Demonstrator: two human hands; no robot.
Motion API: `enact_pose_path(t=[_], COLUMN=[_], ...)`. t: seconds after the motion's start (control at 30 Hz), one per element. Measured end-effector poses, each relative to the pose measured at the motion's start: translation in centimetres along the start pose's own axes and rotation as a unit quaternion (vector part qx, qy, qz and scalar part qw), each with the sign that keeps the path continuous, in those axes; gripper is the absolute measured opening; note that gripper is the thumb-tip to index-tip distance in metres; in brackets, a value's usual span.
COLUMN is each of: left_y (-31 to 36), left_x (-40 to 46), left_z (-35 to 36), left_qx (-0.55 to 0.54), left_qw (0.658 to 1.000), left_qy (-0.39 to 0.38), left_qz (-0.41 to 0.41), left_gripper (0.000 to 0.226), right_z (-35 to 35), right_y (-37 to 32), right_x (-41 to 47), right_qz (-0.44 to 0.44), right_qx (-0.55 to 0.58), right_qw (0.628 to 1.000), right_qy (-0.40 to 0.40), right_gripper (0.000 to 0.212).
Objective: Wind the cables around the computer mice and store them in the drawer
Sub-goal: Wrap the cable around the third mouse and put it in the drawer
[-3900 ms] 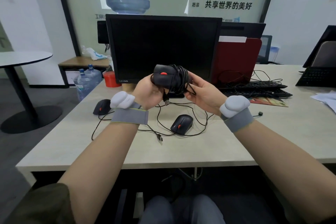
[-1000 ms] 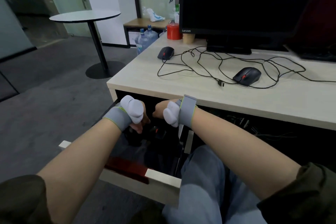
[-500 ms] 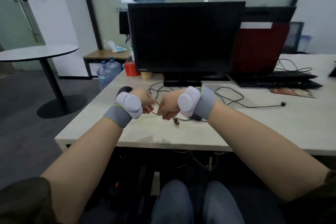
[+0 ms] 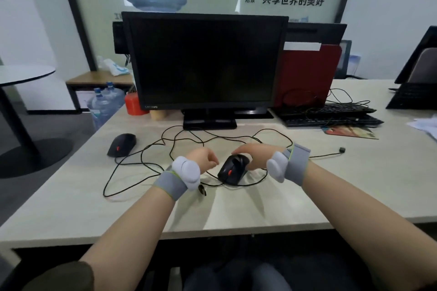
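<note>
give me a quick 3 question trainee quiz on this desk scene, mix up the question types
1. True or false: both mice on the desk have their cables wound around them.
2. Which hand is at the near mouse? A) left hand B) right hand C) neither
3. Fill in: the far mouse lies to the ____ of the monitor stand.

Key:
1. False; both cables lie loose across the desk.
2. B; its fingers curl at the mouse's top, while the left hand is beside it, loosely curled and empty.
3. left
</note>
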State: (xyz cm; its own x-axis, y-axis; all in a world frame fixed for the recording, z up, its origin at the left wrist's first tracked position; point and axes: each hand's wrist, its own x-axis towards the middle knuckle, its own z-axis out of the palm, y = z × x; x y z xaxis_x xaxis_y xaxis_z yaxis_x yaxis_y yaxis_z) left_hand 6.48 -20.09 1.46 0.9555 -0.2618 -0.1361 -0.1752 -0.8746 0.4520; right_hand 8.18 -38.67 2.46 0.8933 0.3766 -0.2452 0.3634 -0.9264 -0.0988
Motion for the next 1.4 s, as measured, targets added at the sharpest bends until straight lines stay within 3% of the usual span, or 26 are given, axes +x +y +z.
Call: enact_pose_path(t=[0.2, 0.3, 0.57, 0.8, 1.17, 1.3, 1.4], left_y=[-1.0, -1.1, -0.9, -1.0, -2.0, -2.0, -2.1], left_x=[0.4, 0.3, -0.6, -1.6, -2.6, -2.6, -2.7], left_z=[1.7, 2.2, 3.3, 2.5, 2.7, 2.2, 1.9], left_qx=[0.046, 0.020, 0.046, 0.072, 0.045, 0.029, 0.021], left_qw=[0.996, 0.998, 0.998, 0.997, 0.997, 0.996, 0.998], left_qy=[-0.051, -0.041, -0.037, 0.007, -0.048, -0.071, -0.030], left_qz=[-0.050, -0.039, -0.005, 0.002, 0.043, 0.046, 0.042], left_gripper=[0.011, 0.019, 0.028, 0.020, 0.017, 0.019, 0.023], right_z=[2.2, 2.9, 4.5, 2.4, 0.8, 1.6, 2.3], right_y=[0.0, -0.5, -2.6, -1.8, -1.1, -0.1, 0.7], right_x=[1.2, 1.2, 1.4, 1.1, 1.5, 1.6, 1.7], right_qz=[-0.068, -0.116, -0.151, -0.076, 0.175, 0.204, 0.215], right_qx=[0.042, -0.024, -0.134, 0.011, 0.122, 0.112, 0.127], right_qw=[0.994, 0.984, 0.965, 0.979, 0.929, 0.936, 0.948], right_qy=[0.072, 0.130, 0.166, 0.188, 0.304, 0.263, 0.197], right_gripper=[0.058, 0.041, 0.020, 0.013, 0.017, 0.025, 0.029])
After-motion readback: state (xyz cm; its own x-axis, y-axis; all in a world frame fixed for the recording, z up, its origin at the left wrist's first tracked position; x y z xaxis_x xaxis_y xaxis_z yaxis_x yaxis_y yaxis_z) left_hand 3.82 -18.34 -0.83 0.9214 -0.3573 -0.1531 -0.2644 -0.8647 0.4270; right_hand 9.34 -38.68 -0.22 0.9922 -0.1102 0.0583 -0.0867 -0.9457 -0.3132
